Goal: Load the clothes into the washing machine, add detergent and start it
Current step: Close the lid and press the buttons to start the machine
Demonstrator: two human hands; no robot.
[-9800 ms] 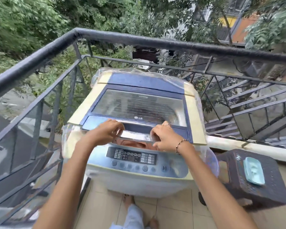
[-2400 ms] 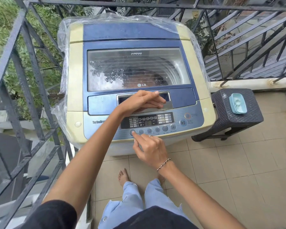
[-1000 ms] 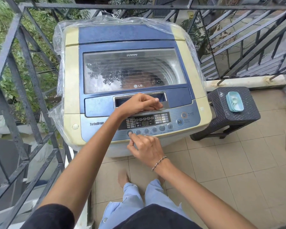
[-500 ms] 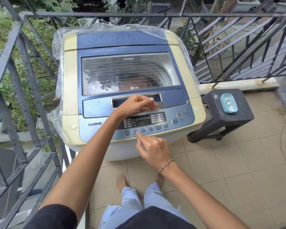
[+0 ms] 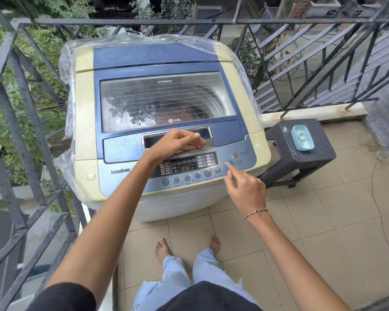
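Note:
The blue and cream top-load washing machine (image 5: pixel 85 131) stands with its glass lid (image 5: pixel 166 102) closed. Dark, reddish cloth shows dimly through the glass. On the control panel (image 5: pixel 189 164) the display is lit with digits. My left hand (image 5: pixel 177 142) rests on the lid's silver handle, fingers lying across it. My right hand (image 5: pixel 245 191) hovers at the panel's right end. Its index fingertip is at the start/pause button (image 5: pixel 230 163), and I cannot tell whether it touches. No detergent container is in view.
A clear plastic cover (image 5: pixel 65 97) hangs around the machine's back and sides. A dark woven stool (image 5: pixel 301 158) with a pale blue soap dish (image 5: pixel 302 138) stands right of the machine. A black metal railing (image 5: pixel 32 131) encloses the tiled balcony. My bare feet are just in front of the machine.
My right hand has moved right along the panel, from the leftmost round buttons to the start/pause button. My left hand has stayed on the lid handle.

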